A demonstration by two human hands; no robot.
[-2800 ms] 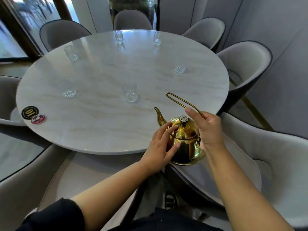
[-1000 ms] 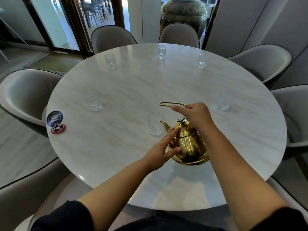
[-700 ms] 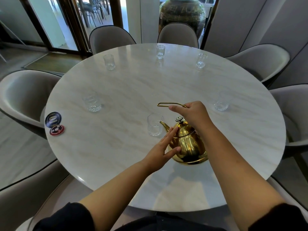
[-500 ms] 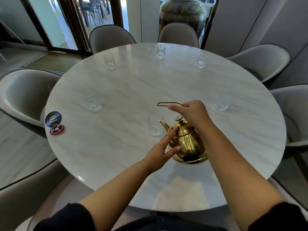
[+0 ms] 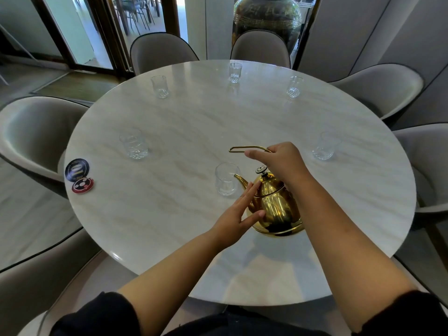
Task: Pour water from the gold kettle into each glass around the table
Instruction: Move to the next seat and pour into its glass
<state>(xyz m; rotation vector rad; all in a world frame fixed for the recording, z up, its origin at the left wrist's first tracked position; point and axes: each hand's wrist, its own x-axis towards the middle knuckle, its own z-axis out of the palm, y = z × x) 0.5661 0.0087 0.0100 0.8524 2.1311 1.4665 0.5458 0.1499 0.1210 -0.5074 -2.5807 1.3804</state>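
The gold kettle stands over the near part of the round marble table, tilted a little toward the nearest glass. Its spout tip is at that glass's rim. My right hand is closed on the kettle's thin wire handle. My left hand lies flat with fingers spread against the kettle's left side and lid. Other clear glasses stand around the table: left, far left, far middle, far right and right. I see no water stream.
Two round discs, one dark and one red, lie at the table's left edge. Grey upholstered chairs ring the table. A large dark urn stands beyond the far side, next to glass doors.
Since 2.8 s ago the kettle has come from the table's right edge to the nearest glass. Over the last second it has tipped slightly, bringing the spout to the glass rim.
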